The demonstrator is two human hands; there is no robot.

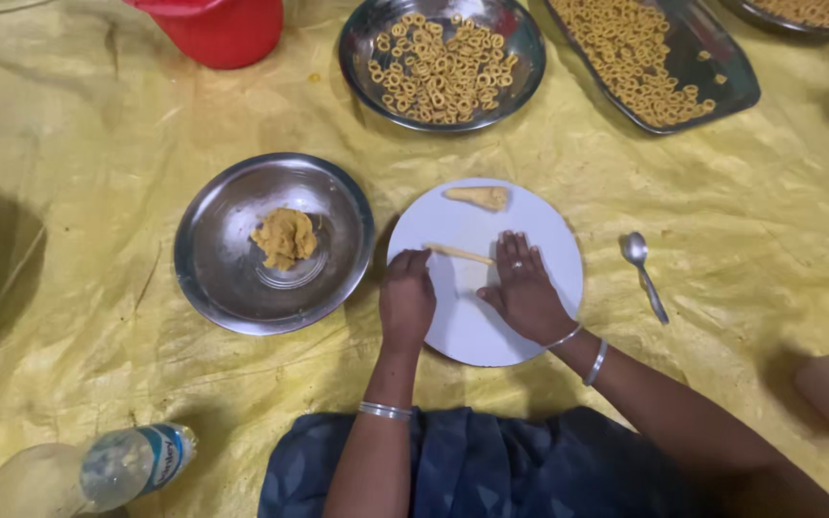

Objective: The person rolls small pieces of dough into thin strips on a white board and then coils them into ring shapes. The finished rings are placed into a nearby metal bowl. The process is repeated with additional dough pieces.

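1. Nearest cam: lap in dark blue cloth [491, 465] at the near edge of the yellow sheet [98, 192], both forearms reaching out from it, bangles on each wrist.
2. Plastic bottle [131, 462] lies on its side at the near left corner of the sheet, well apart from the hands.
3. Left hand [407, 299]: fingers curled down, tips touching the left end of a thin dough strip [460, 253]. Knuckles hide the tips, so can't tell if it pinches the strip or just presses on it.
4. Right hand [525, 288]: flat, fingers spread, palm down, resting on the right end of the same strip; ring on one finger. Nothing gripped.
5. Strip lies across the middle of a white round plate [472, 331], approx. centre of the sheet, running left to right btw. the two hands.
6. Thicker dough piece [478, 198] sits at the plate's far rim, apart from the strip.
7. Steel plate [218, 278] just left of the white one, w/ a dough lump [284, 238] in its middle.
8. Spoon [643, 273] on the sheet right of the white plate, near but not touching.
9. Far edge: round steel plate [520, 38] full of small dough rings [438, 67], a long steel tray [722, 72] w/ more rings to its right, red bucket [223, 34] to its left.
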